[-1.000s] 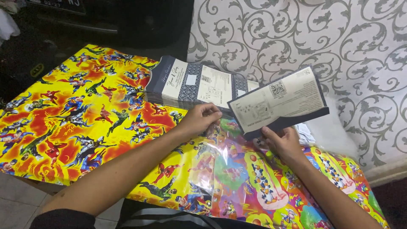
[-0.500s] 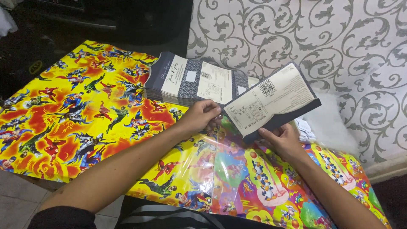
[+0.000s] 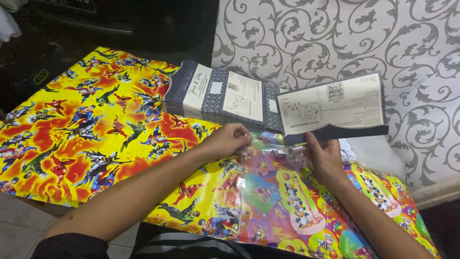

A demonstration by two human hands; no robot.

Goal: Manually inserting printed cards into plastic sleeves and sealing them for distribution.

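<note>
My right hand (image 3: 325, 156) holds a cream and dark grey card (image 3: 335, 108) by its lower edge, tilted up above the surface. My left hand (image 3: 231, 139) pinches the edge of a clear plastic sleeve (image 3: 268, 160) lying on the colourful sheet. A stack of similar dark grey cards with cream panels (image 3: 220, 93) lies just beyond my left hand.
A yellow and red cartoon-print sheet (image 3: 81, 124) covers the left side. A second bright cartoon sheet (image 3: 306, 211) lies under my hands at the right. A white and grey swirl-patterned cloth (image 3: 345, 43) spreads behind. Dark objects stand at the back left.
My right hand has turned the card from a slant to nearly level and shifted it a little right. My left hand stays on the plastic sleeve.
</note>
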